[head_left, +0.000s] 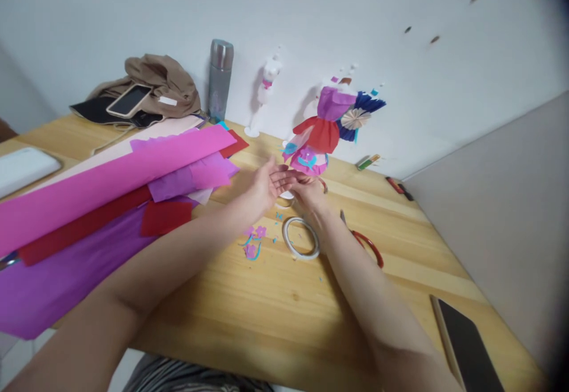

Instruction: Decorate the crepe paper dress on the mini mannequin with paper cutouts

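At the foot of a small dress form clad in coloured crepe paper (326, 134), both hands meet. The paper dress has a purple top, a red layer and a pink hem with blue and pink trim. My left hand (272, 184) is held with its fingers stretched out, just under the hem. Beside it, my right hand (309, 190) has its fingers bent together by the hem; whatever they pinch is too small or hidden. A white tape roll (285, 236) lies below the hands. Left of it are pink paper flowers with blue strips (254, 242).
Red-handled scissors (368, 247) lie right of my right forearm. Pink, red and purple crepe paper (111, 184) covers the table's left side. A bare white dress form (267, 83) and a grey flask (220, 80) stand along the wall. A dark tablet-like object (466, 344) lies front right.
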### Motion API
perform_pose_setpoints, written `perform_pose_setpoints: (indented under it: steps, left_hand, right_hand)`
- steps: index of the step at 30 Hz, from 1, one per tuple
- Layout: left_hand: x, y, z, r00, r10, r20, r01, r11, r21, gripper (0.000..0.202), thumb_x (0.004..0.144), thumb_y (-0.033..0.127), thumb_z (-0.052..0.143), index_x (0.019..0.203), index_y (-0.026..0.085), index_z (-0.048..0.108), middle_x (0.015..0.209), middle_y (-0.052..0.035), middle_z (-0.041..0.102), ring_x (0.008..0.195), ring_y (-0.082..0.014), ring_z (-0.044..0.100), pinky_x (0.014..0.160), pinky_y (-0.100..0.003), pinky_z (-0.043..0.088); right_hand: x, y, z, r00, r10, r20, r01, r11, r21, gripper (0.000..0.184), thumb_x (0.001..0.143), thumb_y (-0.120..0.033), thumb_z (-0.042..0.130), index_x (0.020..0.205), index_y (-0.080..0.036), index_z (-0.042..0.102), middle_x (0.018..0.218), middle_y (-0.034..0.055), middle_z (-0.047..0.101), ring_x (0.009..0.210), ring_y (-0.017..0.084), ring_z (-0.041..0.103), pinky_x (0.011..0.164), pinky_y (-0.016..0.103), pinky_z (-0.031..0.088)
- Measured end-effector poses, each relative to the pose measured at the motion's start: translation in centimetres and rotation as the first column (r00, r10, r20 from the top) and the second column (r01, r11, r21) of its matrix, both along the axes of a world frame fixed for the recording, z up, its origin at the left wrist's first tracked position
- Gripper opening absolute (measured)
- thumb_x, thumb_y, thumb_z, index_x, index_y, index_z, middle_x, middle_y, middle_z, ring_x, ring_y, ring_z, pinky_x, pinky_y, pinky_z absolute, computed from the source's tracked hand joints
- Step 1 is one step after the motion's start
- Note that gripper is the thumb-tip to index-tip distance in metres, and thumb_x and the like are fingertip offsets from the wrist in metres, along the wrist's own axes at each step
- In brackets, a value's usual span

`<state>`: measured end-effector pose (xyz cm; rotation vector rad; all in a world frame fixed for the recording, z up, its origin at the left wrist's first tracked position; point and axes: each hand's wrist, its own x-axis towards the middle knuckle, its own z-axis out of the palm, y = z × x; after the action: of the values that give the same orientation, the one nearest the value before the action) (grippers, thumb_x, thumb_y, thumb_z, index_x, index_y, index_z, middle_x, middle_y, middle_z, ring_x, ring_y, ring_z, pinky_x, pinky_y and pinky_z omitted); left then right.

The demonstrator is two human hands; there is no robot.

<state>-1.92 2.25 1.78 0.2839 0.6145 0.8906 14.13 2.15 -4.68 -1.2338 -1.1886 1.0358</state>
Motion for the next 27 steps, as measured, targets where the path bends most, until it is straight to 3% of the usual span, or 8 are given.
perform_pose_setpoints:
  steps: [4,6,9,18,27]
  left_hand:
    - [0.0,-0.6,0.6,0.994,-0.112,0.005,0.111,0.985,0.134,0.031,0.103,0.038,0.064,0.084,0.015,0.072,0.071,-0.0068,0.072,0.059,-0.0129,0.061,0.059,-0.022,0.045]
    - [0.0,-0.9,0.8,0.987,-0.163,-0.007,0.162,0.975,0.154,0.031,0.104,0.037,0.063,0.082,0.015,0.071,0.067,-0.0044,0.069,0.052,-0.0099,0.054,0.050,-0.021,0.036]
    - [0.1,-1.1,1.0,0.989,-0.147,-0.001,0.146,0.982,0.120,0.039,0.108,0.038,0.054,0.079,0.015,0.070,0.064,-0.0045,0.067,0.047,-0.0080,0.047,0.046,-0.020,0.029]
    - [0.3,-1.0,0.8,0.994,-0.089,0.065,0.079,0.986,0.143,0.024,0.096,0.027,0.075,0.078,0.015,0.065,0.064,0.0009,0.062,0.048,-0.0049,0.049,0.046,-0.019,0.029]
    - [0.3,-1.0,0.9,0.998,-0.068,0.018,0.063,0.979,0.195,0.019,0.092,0.003,0.068,0.076,0.014,0.063,0.062,0.0012,0.063,0.051,-0.0053,0.053,0.051,-0.017,0.034]
  right_hand:
    - [-0.8,-0.3,-0.9,0.999,-0.030,-0.044,0.031,0.999,0.032,0.034,0.055,-0.047,0.093,0.066,-0.024,0.070,0.068,0.0023,0.075,0.062,0.019,0.068,0.067,0.035,0.058]
    - [-1.2,-0.4,-1.2,0.998,-0.039,-0.052,0.041,0.999,0.036,0.036,0.056,-0.048,0.093,0.061,-0.024,0.066,0.060,0.0001,0.070,0.054,0.016,0.062,0.058,0.032,0.055]
    - [-1.5,-0.6,-1.2,0.997,-0.044,-0.057,0.046,0.998,0.035,0.035,0.055,-0.048,0.092,0.064,-0.025,0.067,0.060,-0.0008,0.070,0.049,0.014,0.058,0.055,0.031,0.053]
    - [-1.5,-1.1,-0.4,0.998,-0.047,-0.029,0.048,0.998,0.048,0.041,0.055,-0.052,0.093,0.065,-0.026,0.062,0.070,0.0028,0.075,0.068,0.022,0.070,0.069,0.039,0.061]
    - [-1.7,-1.2,-0.3,0.996,-0.085,0.033,0.082,0.993,0.080,0.043,0.054,-0.052,0.088,0.060,-0.025,0.056,0.061,-0.0019,0.065,0.058,0.016,0.059,0.066,0.035,0.056]
